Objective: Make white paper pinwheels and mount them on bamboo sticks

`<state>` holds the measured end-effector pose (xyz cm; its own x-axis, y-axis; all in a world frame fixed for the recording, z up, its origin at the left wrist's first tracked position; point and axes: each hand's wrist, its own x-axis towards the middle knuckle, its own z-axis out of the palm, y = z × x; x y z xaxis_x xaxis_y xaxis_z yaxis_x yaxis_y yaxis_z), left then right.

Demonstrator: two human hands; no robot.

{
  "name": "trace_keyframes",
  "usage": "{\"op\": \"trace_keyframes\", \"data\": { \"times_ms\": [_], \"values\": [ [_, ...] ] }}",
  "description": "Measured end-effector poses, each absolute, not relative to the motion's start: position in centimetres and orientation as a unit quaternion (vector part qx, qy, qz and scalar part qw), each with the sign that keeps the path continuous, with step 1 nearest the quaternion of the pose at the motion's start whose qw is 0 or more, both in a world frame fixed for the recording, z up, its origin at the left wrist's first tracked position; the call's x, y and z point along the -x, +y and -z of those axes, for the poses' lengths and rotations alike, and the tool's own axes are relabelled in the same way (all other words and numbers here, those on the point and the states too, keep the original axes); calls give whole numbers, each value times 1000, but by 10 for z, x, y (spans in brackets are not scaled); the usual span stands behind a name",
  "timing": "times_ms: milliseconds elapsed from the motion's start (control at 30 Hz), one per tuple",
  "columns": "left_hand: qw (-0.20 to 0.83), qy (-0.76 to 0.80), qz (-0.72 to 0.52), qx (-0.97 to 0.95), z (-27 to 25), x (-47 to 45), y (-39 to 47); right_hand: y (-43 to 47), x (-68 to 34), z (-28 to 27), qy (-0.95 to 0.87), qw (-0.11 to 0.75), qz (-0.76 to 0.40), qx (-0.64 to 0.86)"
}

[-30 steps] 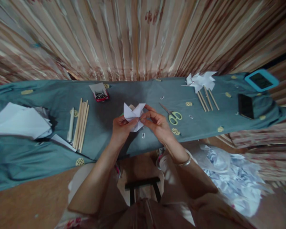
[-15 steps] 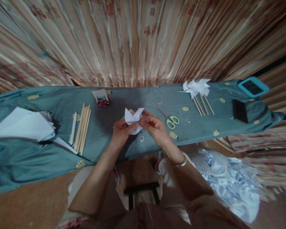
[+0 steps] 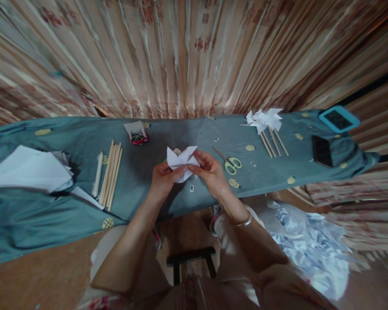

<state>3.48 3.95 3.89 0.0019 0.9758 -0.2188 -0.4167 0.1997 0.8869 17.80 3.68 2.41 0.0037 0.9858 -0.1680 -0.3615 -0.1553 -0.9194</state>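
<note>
Between my two hands, above the near middle of the table, is a white paper pinwheel [image 3: 181, 160] with its corners folded inward. My left hand [image 3: 163, 175] grips its left side, thumb on top and fingers underneath. On the opposite side my right hand [image 3: 210, 170] pinches the paper, its thumb close to the centre. Whether a pin sits at the centre is too small to tell. To the right of my right hand lie scissors [image 3: 230, 164] with light green handles, blades pointing away and left.
Wooden sticks [image 3: 112, 174] lie at left beside a white candle-like stick [image 3: 98, 175] and a stack of white paper [image 3: 29, 170]. A small red box [image 3: 139, 137] holds metal pins. Finished pinwheels [image 3: 263, 119], a phone [image 3: 322, 150] and a blue-framed tablet [image 3: 339, 119] are at right.
My right thumb and fingers have shifted on the pinwheel, and its right-hand flap now reaches a little further right. My left hand keeps its grip.
</note>
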Motion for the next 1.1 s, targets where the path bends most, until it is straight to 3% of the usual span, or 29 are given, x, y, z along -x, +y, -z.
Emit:
{"op": "trace_keyframes", "data": {
  "times_ms": [1100],
  "values": [
    [591, 481, -530, -373, -31, -37, 38, 30, -177, -34, -373, 519, -613, 464]
  ]
}}
